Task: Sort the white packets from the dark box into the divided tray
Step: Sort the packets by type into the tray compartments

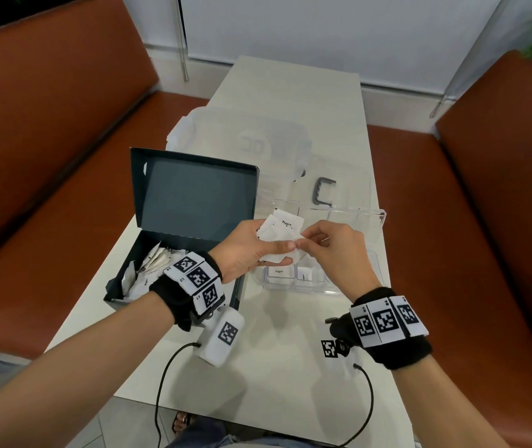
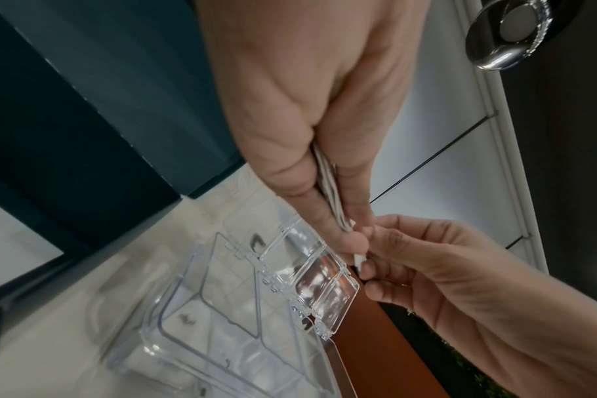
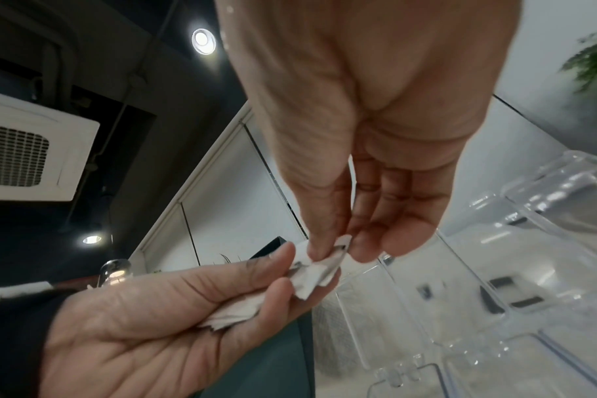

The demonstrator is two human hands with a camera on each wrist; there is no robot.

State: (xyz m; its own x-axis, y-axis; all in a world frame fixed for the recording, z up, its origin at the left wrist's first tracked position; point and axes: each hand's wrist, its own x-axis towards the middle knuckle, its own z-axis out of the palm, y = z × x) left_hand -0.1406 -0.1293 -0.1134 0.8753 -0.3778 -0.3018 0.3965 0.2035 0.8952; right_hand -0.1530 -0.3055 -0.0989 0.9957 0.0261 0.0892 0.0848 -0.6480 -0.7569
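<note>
Dark box [image 1: 174, 270]: lid stood open on the desk [image 1: 290, 367], loose white packets [image 1: 151, 266] heaped inside.
Divided tray [image 1: 371, 263]: clear plastic, just right of the box; "Sugar" label seen on a near compartment.
Left hand [image 1: 251, 250]: fanned packet stack [image 1: 277, 234] is gripped above the tray, fingers curled round it.
Right hand [image 1: 339, 250]: one packet corner is pinched between thumb and fingers [image 3: 327, 229].

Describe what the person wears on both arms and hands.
Both hands are bare, the left hand and the right hand alike, with no sleeves on the forearms. Each wrist carries a black fabric wristband ringed with white square tags printed with black-and-white coded markers. A thin black cable trails from each band, and a white marked box hangs at the left wrist.
</note>
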